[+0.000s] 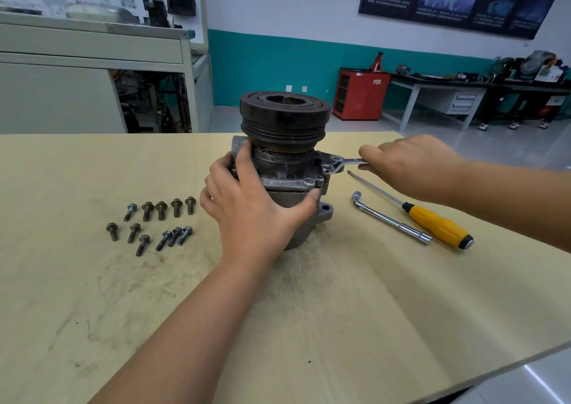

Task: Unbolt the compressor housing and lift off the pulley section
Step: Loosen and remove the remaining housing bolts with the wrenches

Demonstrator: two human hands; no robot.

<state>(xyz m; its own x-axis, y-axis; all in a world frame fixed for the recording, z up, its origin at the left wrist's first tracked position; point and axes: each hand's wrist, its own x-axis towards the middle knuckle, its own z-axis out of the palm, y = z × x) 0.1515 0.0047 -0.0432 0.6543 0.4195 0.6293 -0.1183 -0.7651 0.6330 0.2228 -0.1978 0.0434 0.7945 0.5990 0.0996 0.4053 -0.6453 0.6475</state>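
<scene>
At table centre the compressor [287, 187] stands upright, pulley section [285, 122] on top. Left hand [247, 206] wraps the housing, fingers clamped to steady it; right hand [411, 162] grips a wrench [340, 164] seated on a flange bolt at the right side. Unbolting step underway, judging by loose bolts [154, 221] lying left. Next: turn wrench w/ body braced, then lift pulley straight up. Screwdriver [432, 218] & socket bar [389, 218] lie right.

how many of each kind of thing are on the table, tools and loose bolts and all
bolts: 11
compressor: 1
wrench: 1, in the right hand
socket wrench: 1
screwdriver: 1
total: 15
</scene>
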